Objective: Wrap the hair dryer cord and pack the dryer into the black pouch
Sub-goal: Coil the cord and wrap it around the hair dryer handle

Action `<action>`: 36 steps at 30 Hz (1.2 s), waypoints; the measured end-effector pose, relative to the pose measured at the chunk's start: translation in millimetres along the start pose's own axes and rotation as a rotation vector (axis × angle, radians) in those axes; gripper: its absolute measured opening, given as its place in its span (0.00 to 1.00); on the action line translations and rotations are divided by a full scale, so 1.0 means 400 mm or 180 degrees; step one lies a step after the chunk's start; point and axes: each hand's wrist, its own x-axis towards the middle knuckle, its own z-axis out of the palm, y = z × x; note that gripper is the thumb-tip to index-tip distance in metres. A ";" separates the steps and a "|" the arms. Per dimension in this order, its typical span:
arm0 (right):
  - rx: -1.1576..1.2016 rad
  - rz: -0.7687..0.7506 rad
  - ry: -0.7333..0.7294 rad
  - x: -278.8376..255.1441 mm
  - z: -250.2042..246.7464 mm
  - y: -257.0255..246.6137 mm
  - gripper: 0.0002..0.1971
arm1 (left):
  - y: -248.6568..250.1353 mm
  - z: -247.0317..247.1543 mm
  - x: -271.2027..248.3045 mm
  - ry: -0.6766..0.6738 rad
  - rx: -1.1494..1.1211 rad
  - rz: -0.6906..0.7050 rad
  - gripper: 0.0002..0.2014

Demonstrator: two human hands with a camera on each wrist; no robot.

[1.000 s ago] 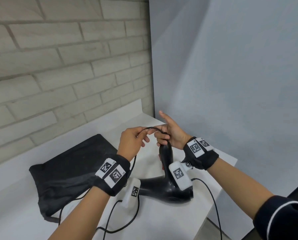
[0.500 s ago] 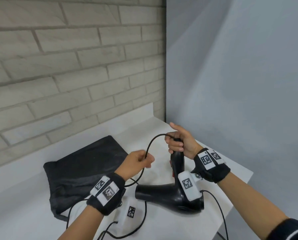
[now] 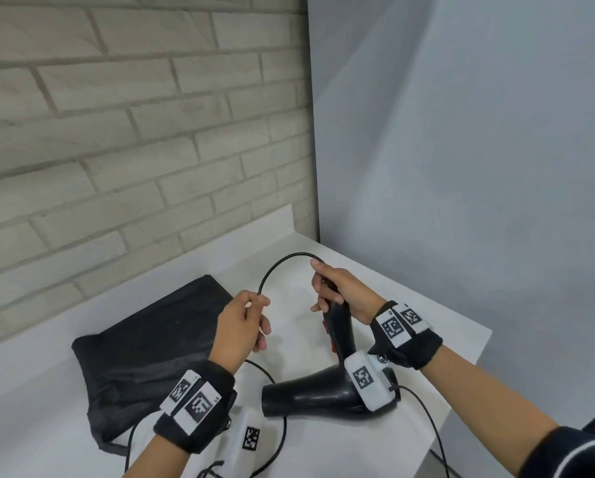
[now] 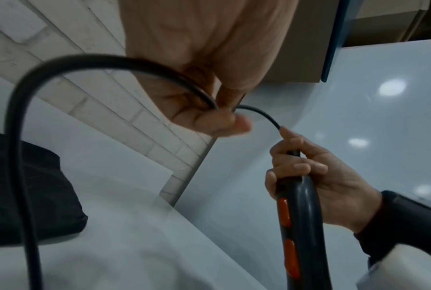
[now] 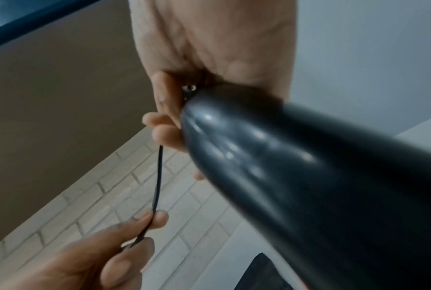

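The black hair dryer (image 3: 309, 396) stands on the white table (image 3: 437, 326) with its handle up and its nozzle pointing left. My right hand (image 3: 337, 291) grips the top of the handle (image 4: 301, 215), which carries orange switches. The black cord (image 3: 271, 274) arcs from the handle's end over to my left hand (image 3: 244, 322), which pinches it between thumb and fingers (image 4: 222, 119). More cord trails down over the table toward me. The black pouch (image 3: 144, 350) lies flat at the left, behind my left wrist. In the right wrist view the handle (image 5: 296, 166) fills the frame and the cord (image 5: 157, 180) runs to my left fingers.
A brick wall (image 3: 116, 132) backs the table and a grey panel (image 3: 461, 150) closes the right side. The table's right edge (image 3: 468, 374) drops off just beyond my right wrist. Cables from the wrist cameras hang over the front edge.
My left hand has slid along the cord down and to the left, away from my right hand, and the loop between them has widened. The right hand keeps its grip on the handle.
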 end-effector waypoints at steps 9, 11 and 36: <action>0.0248 0.0046 -0.0061 0.007 -0.068 -0.015 0.21 | -0.063 -0.034 -0.072 -0.0324 0.1600 0.1063 0.11; 0.0188 0.0097 -0.0166 0.012 -0.063 -0.017 0.20 | -0.055 -0.038 -0.079 -0.0215 0.2247 0.1588 0.20; -0.0098 0.0239 -0.0780 0.005 0.005 -0.032 0.28 | 0.149 0.065 0.078 0.0072 0.0597 0.0883 0.12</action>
